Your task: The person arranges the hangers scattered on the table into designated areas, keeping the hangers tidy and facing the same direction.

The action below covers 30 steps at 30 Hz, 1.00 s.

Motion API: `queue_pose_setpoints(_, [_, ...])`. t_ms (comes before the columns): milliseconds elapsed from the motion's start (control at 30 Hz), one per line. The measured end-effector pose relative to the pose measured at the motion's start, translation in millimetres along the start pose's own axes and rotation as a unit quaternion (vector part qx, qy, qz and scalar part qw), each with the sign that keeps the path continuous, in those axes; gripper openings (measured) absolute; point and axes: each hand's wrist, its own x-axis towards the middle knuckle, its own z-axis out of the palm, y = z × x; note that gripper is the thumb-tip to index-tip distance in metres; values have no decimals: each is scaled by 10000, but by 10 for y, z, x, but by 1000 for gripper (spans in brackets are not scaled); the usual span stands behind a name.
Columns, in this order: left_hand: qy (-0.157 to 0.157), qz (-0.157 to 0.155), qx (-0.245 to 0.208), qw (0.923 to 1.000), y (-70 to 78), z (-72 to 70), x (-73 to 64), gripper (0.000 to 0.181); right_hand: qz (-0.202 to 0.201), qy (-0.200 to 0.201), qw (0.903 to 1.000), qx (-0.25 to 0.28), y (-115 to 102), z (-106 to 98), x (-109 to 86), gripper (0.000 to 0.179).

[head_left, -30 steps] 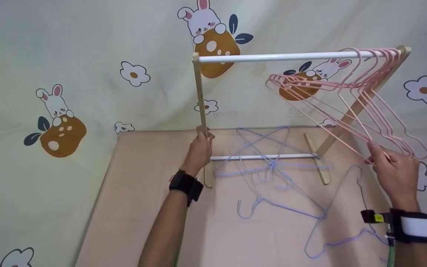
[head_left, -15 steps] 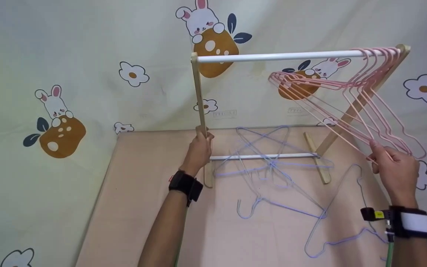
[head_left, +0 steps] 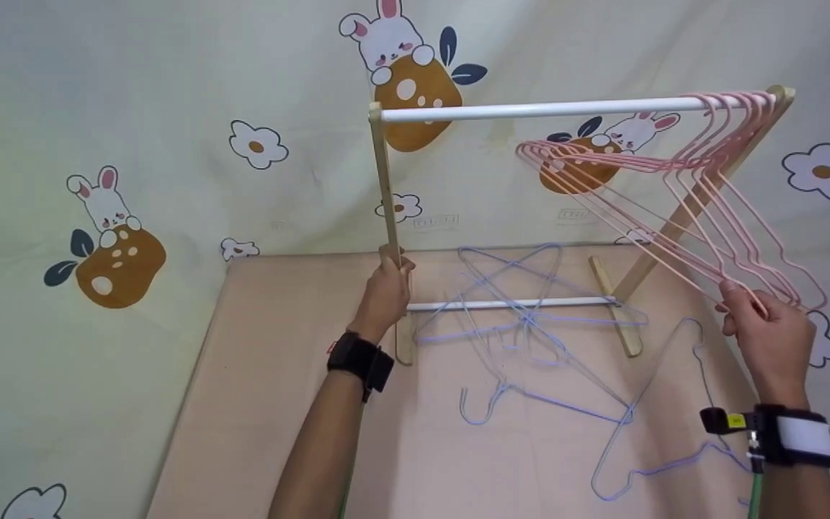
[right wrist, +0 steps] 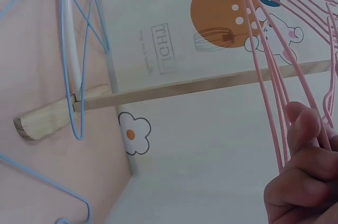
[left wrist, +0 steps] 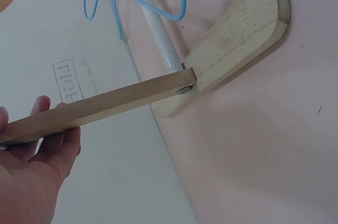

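Note:
My left hand grips the left wooden upright of a small clothes rack low down; in the left wrist view its fingers wrap the post above the wooden foot. Several pink hangers hang by their hooks bunched at the right end of the white top rail. My right hand pinches the lower part of the nearest pink hanger between thumb and curled fingers. The right wrist view has that hand at the pink wires, with part of the hand cut off by the frame.
Several blue hangers lie tangled on the pinkish surface around the rack's white lower bar. Another blue hanger lies near my right wrist. A printed backdrop with rabbits and flowers stands behind.
The nearest pink hanger's hook has slid right along the top rail to join the others. My right hand has shifted slightly; my left hand keeps its grip on the upright.

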Motion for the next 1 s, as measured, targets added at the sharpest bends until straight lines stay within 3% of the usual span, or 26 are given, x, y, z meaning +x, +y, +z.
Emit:
queue_pose_setpoints(267, [-108, -22, 211, 9997, 12, -28, -3, 31, 198, -26, 9998, 83, 115, 51, -2, 46])
queue_pose_setpoints(600, [-179, -245, 50, 9995, 16, -23, 2, 28, 522, -289, 9982, -62, 307, 216, -29, 43])
queue_pose_setpoints(1000, [-144, -241, 140, 9995, 20, -13, 4, 26, 299, -539, 9980, -148, 395, 483, 41, 53])
